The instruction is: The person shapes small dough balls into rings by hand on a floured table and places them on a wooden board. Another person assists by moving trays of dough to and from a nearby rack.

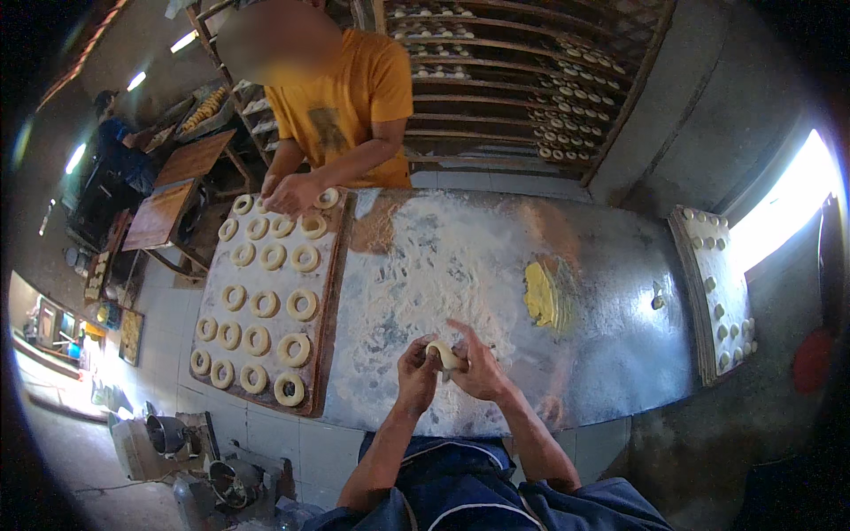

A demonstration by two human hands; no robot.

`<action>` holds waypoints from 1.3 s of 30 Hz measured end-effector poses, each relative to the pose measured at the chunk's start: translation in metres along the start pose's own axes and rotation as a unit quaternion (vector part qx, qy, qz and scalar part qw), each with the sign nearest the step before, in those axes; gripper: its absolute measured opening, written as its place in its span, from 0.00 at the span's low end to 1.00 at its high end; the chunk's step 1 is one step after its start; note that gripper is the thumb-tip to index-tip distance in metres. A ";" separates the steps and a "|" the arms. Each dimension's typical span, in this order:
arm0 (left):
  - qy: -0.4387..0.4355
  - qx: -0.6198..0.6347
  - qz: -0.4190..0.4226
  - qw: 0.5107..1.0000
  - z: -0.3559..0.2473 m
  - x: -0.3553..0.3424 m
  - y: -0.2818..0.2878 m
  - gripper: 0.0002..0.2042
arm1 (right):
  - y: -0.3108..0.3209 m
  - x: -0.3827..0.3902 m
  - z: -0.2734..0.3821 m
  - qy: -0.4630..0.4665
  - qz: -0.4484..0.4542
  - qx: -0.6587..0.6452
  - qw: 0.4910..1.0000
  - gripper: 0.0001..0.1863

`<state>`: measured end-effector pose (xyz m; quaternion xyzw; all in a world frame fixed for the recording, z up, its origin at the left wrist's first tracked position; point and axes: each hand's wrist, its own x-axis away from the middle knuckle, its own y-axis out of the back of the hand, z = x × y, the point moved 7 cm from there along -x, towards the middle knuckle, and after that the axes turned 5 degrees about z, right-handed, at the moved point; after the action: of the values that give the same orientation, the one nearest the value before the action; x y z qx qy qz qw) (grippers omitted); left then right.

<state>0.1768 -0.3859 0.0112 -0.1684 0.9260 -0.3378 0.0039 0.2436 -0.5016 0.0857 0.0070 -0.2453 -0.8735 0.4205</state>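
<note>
Near the front edge of the floured metal table point(611, 354), a pale piece of dough point(447, 357) is held between my two hands. My left hand point(418, 376) has its fingers curled on the dough's left end. My right hand point(478, 372) grips the other side, with one finger raised. To the left lies a wooden board point(332, 265) with rows of dough rings point(301, 303). A yellow smear of a soft substance point(542, 296) lies right of my hands on the metal top, among streaks of flour.
A person in an orange shirt point(341, 106) stands across the table, hands over the board. Another person point(124, 146) is at the back left beside wooden tables point(164, 212). A rack point(478, 80) of dough stands behind; another dough tray point(708, 301) is at the right end. Metal pots point(168, 434) are lower left.
</note>
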 end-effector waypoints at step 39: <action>-0.120 -0.013 -0.133 0.984 -0.094 -0.003 0.151 0.19 | -0.175 -0.113 -0.001 0.041 -0.067 -0.134 0.988 0.38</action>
<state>0.1217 -0.2181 -0.0109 -0.3296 0.8924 -0.3005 0.0678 0.1889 -0.3270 -0.0131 0.0030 -0.1074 -0.9235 0.3681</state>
